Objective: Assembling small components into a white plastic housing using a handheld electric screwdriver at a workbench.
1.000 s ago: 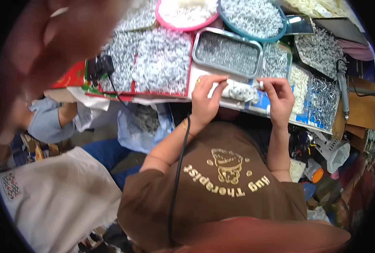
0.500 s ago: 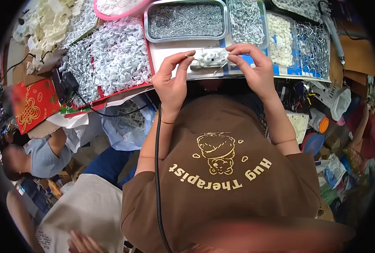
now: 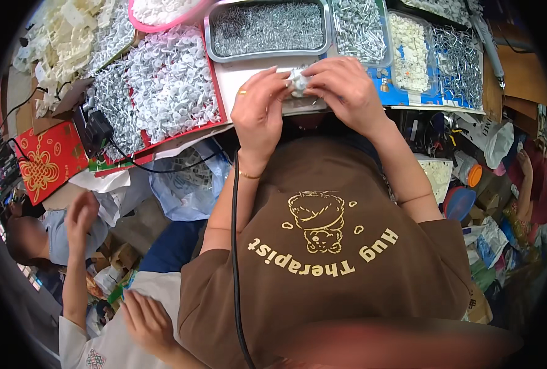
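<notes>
A small white plastic part (image 3: 298, 81) sits between my fingertips at the front edge of the worktable, mostly hidden by them. My left hand (image 3: 258, 114) pinches it from the left, a ring on one finger. My right hand (image 3: 349, 92) curls over it from the right, fingers bent and pressed together. Which details lie under the fingertips I cannot make out. Just behind my hands stands a metal tray (image 3: 267, 56) full of small grey metal pins. White disc-headed plastic pieces (image 3: 172, 86) are heaped in a red-edged tray to the left.
Clear tubs hold metal screws (image 3: 359, 31) and small white pieces (image 3: 407, 52); bent metal parts (image 3: 458, 67) lie at the right. A black cable (image 3: 235, 258) runs down past my left arm. At the left, another person's hand (image 3: 147, 323) is near a plastic bag (image 3: 187, 184).
My hands have come together over the white part, which showed as a longer holed block before. The left hand held a tiny piece apart from it then. People at the left moved their arms.
</notes>
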A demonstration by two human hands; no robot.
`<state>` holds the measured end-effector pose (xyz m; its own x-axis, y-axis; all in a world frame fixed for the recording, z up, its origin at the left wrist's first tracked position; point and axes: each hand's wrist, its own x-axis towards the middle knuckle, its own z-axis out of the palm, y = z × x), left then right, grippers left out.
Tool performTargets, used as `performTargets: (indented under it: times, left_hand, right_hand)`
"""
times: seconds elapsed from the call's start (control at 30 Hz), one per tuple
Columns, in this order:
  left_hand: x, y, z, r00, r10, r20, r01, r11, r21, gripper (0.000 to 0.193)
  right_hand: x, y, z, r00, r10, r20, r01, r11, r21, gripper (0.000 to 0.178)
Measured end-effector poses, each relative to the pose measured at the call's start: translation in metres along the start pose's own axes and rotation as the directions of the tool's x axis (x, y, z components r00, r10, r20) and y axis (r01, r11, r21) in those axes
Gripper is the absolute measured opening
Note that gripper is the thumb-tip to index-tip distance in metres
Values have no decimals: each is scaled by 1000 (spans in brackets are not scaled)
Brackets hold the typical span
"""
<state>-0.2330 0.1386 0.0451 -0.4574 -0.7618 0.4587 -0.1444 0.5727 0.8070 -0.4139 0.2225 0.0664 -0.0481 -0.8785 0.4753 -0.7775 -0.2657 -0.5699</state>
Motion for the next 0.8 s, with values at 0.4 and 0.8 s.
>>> performTargets:
  times: [0.4, 0.8]
  left_hand:
    - [20, 11, -20, 962, 195, 193, -247, 922, 299, 17]
    - [18, 17, -16, 920, 287, 268, -381, 819, 429, 12]
  right_hand:
    - [-4, 3, 0, 975, 202, 93, -213, 968, 129, 13]
    - [-4, -1, 0, 971, 214, 109, -229, 960, 158, 15]
